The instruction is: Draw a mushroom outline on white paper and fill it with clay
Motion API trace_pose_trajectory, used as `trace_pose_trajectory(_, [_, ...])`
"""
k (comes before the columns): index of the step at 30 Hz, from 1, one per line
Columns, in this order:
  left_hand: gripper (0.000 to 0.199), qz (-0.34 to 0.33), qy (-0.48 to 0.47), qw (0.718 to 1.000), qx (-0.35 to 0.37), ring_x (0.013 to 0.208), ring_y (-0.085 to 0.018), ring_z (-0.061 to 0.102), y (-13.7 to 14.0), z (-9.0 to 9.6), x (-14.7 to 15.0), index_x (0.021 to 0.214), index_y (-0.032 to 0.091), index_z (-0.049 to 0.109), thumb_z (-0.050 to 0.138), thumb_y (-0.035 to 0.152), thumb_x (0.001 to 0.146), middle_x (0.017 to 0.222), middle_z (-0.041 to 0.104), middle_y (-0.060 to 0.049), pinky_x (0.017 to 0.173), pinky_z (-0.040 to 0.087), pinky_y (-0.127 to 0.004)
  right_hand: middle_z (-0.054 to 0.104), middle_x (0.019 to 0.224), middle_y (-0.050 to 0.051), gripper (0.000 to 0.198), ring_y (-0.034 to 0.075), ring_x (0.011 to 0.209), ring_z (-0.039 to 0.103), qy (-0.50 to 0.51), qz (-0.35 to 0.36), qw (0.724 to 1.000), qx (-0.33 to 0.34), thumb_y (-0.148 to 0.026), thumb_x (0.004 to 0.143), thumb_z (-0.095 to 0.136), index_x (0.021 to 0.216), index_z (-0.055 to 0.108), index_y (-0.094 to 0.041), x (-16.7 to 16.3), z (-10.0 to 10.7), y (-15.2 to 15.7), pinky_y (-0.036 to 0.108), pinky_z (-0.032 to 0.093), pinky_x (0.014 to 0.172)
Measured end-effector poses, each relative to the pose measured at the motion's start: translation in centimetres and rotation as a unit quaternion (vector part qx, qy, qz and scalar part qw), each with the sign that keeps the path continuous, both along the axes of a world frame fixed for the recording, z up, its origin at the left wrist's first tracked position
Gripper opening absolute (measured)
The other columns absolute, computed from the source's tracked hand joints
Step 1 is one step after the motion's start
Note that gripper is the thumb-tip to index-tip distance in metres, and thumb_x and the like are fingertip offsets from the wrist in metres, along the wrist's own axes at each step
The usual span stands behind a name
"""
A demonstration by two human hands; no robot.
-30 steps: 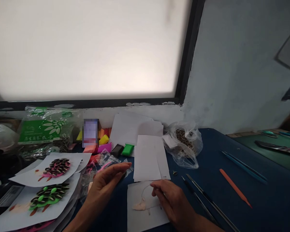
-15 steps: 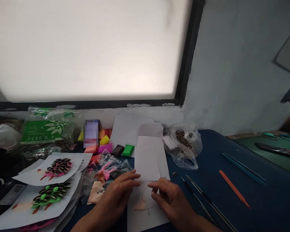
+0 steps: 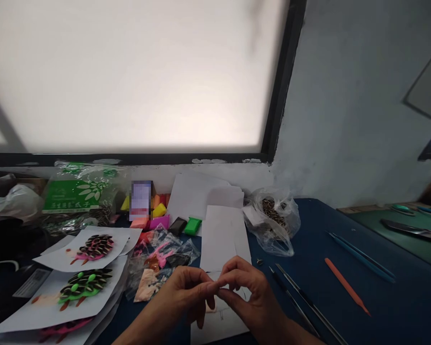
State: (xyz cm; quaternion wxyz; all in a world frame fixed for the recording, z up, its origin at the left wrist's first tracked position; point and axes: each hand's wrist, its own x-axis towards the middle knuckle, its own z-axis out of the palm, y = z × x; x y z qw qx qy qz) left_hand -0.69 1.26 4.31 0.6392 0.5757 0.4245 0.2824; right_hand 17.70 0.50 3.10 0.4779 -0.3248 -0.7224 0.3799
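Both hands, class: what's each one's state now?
Left hand: pinched closed; anything held is hidden.
Right hand: also pinched; cannot tell if holding anything.

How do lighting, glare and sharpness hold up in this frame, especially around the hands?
Head view: window glows nearly white, wall beside it dim; head view: small glints on the green-printed bag; head view: upright rectangular item pixelated; head view: left hand and right hand shaded, anything pinched between them too small to tell.
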Motion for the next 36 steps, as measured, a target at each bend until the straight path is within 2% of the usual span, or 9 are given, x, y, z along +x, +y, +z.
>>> trace_pose_trajectory(7, [0.064,0.024,-0.022,0.999,0.011,0.039,-0.01,0.045,0.4,-0.8,-0.3,0.062,0.015,0.065,0.07,0.079,0.065,0.041,0.05,0.004,0.042,0.027,-0.021,0.056,0.081,0.002,0.02,0.015,0.073,0.058,-0.019,0.007,1.0,0.011,-0.032,0.09,0.069,0.074,0.072,-0.019,0.0,0.8,0.5,0.026,0.045,0.063])
trace_pose_trajectory(10, [0.064,0.037,-0.032,0.999,0.008,0.04,-0.01,0.046,0.7,-1.7,-0.1,0.061,0.016,0.063,0.07,0.08,0.063,0.043,0.05,0.004,0.041,0.028,-0.021,0.056,0.079,0.001,0.018,0.015,0.071,0.058,-0.026,-0.006,0.999,0.029,-0.026,0.088,0.07,0.072,0.069,-0.018,0.0,0.6,0.6,0.025,0.044,0.061])
trace_pose_trajectory(14, [0.064,0.048,-0.04,0.998,0.005,0.041,-0.009,0.046,0.8,-2.3,-0.1,0.064,0.017,0.06,0.071,0.08,0.061,0.051,0.054,0.003,0.041,0.03,-0.021,0.056,0.079,0.001,0.016,0.015,0.07,0.058,-0.03,-0.005,0.999,0.02,-0.02,0.087,0.068,0.071,0.067,-0.018,-0.1,0.1,0.6,0.025,0.044,0.061])
trace_pose_trajectory(20, [0.054,0.039,-0.012,0.999,0.01,0.039,-0.011,0.046,0.6,-1.7,-0.6,0.07,0.018,0.06,0.069,0.071,0.069,0.045,0.05,0.005,0.041,0.031,-0.021,0.056,0.08,0.001,0.016,0.015,0.069,0.054,-0.032,-0.004,0.999,-0.001,-0.02,0.088,0.061,0.073,0.06,-0.019,-0.5,0.4,0.3,0.026,0.044,0.063])
trace_pose_trajectory(23, [0.047,0.071,0.025,0.996,0.045,0.042,-0.013,0.047,0.8,-1.5,-0.9,0.071,0.019,0.057,0.068,0.064,0.07,0.048,0.049,0.005,0.042,0.03,-0.022,0.057,0.081,0.002,0.017,0.015,0.07,0.053,-0.033,-0.032,0.999,-0.017,-0.022,0.092,0.056,0.076,0.059,-0.019,-0.1,0.4,0.4,0.027,0.045,0.066])
trace_pose_trajectory(28, [0.038,0.124,0.068,0.981,0.133,0.059,-0.016,0.049,1.0,-1.9,-1.0,0.071,0.019,0.059,0.06,0.056,0.076,0.064,0.053,0.002,0.054,0.035,-0.025,0.062,0.086,0.005,0.015,0.019,0.08,0.061,-0.143,-0.03,0.989,0.029,-0.011,0.088,0.058,0.08,0.067,-0.019,1.2,-1.5,0.4,0.029,0.047,0.072])
trace_pose_trajectory(31, [0.033,0.117,0.087,0.977,0.152,0.062,-0.017,0.047,0.9,-2.4,-1.0,0.074,0.018,0.062,0.058,0.051,0.077,0.066,0.055,0.001,0.056,0.036,-0.026,0.062,0.087,0.004,0.017,0.019,0.082,0.063,-0.18,-0.035,0.982,0.042,-0.004,0.082,0.061,0.079,0.068,-0.019,1.2,-2.4,0.3,0.029,0.047,0.074])
trace_pose_trajectory(36, [0.027,0.107,0.103,0.975,0.167,0.062,-0.018,0.048,1.2,-3.3,-1.2,0.078,0.018,0.062,0.057,0.045,0.076,0.066,0.054,0.001,0.056,0.036,-0.027,0.059,0.081,0.001,0.021,0.018,0.077,0.061,-0.256,-0.056,0.964,0.053,0.0,0.077,0.065,0.078,0.068,-0.021,0.4,-2.4,0.2,0.027,0.045,0.067])
